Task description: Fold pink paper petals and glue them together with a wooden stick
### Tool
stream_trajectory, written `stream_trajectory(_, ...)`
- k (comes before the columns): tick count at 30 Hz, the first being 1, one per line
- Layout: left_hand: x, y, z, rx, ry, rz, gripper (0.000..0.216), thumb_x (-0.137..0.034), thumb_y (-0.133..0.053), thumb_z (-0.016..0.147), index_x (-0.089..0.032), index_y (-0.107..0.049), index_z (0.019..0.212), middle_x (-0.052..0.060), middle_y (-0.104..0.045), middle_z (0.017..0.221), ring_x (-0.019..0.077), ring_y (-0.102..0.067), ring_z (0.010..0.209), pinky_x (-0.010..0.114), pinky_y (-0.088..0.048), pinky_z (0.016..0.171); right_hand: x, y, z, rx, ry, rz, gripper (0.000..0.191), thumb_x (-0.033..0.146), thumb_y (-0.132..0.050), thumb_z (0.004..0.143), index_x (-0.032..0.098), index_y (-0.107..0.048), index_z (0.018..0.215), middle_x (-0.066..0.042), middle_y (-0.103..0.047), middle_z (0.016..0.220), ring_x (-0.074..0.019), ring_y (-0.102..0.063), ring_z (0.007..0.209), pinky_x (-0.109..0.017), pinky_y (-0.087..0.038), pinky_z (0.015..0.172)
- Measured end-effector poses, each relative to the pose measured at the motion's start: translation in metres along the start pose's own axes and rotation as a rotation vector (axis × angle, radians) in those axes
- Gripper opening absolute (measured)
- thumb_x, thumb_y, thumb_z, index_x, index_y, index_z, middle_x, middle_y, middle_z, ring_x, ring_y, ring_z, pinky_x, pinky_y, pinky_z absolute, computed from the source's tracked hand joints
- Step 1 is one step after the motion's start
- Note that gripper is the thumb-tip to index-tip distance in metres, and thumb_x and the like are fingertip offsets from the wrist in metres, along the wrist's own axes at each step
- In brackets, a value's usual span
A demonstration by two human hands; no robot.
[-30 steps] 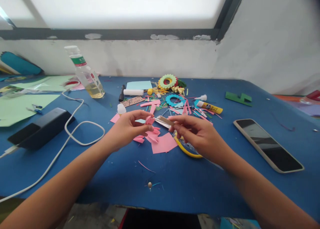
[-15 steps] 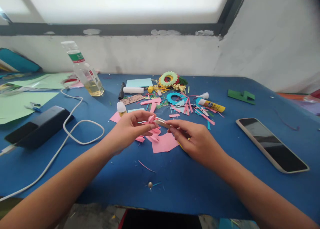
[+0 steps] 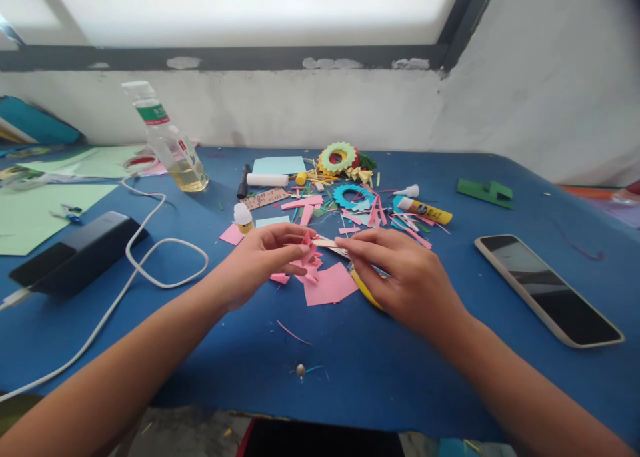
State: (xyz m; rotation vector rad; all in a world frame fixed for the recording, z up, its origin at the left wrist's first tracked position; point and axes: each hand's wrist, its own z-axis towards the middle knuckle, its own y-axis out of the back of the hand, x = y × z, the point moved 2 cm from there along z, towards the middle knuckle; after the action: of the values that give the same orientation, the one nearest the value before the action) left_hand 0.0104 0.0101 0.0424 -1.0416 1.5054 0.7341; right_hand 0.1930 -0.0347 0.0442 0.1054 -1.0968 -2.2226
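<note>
Both forearms reach in low over the blue table (image 3: 350,370). The left hand (image 3: 260,257) has thumb and fingertips pinched on a small folded pink paper piece (image 3: 306,240), held just above pink offcuts (image 3: 327,285). The right hand (image 3: 405,277) is closed around yellow-handled scissors (image 3: 363,289) (blades partly hidden), their tips at the paper. Step judged: trimming the fold, which calls for a steady pinch and fine blade alignment.

right hand (image 3: 406,278) lowered, fingers flatter

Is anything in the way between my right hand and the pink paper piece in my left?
Nothing visible blocks it. Only the pale strip, pinched by the right hand, spans the gap, with its tip at the pink paper piece that the left hand holds above the blue table.
</note>
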Motion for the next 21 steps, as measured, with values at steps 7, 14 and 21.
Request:
stream_trajectory(7,-0.001,-0.001,-0.001,0.037,0.008,0.011,0.018,-0.018,-0.066,0.074,-0.015,-0.064,0.091,0.001,-0.067,0.076,0.0116,-0.066,0.073,0.018,-0.054,0.060,0.001,0.002,0.001,-0.039,0.087,-0.077,0.022,0.009,-0.055,0.083,0.014,-0.069,0.099,-0.007,-0.069,0.087,-0.0194,-0.062,0.078,-0.032,-0.048,0.068)
stream_trajectory(14,0.002,-0.002,-0.001,0.043,-0.080,0.219,0.017,-0.021,-0.065,0.074,-0.014,-0.063,0.090,0.000,-0.066,0.078,0.0096,-0.064,0.068,0.021,-0.053,0.066,0.007,0.003,-0.002,-0.014,0.181,-0.231,0.020,0.009,-0.058,0.081,0.017,-0.070,0.096,-0.004,-0.070,0.088,-0.0202,-0.062,0.079,-0.032,-0.045,0.069)
stream_trajectory(21,0.006,-0.008,-0.003,0.005,-0.164,0.504,0.019,-0.024,-0.062,0.077,-0.011,-0.066,0.090,0.004,-0.066,0.080,0.0133,-0.063,0.072,0.022,-0.051,0.063,0.019,0.001,-0.005,0.000,0.256,-0.380,0.021,0.006,-0.051,0.085,0.013,-0.070,0.088,-0.004,-0.069,0.081,-0.0156,-0.061,0.071,-0.027,-0.041,0.058)
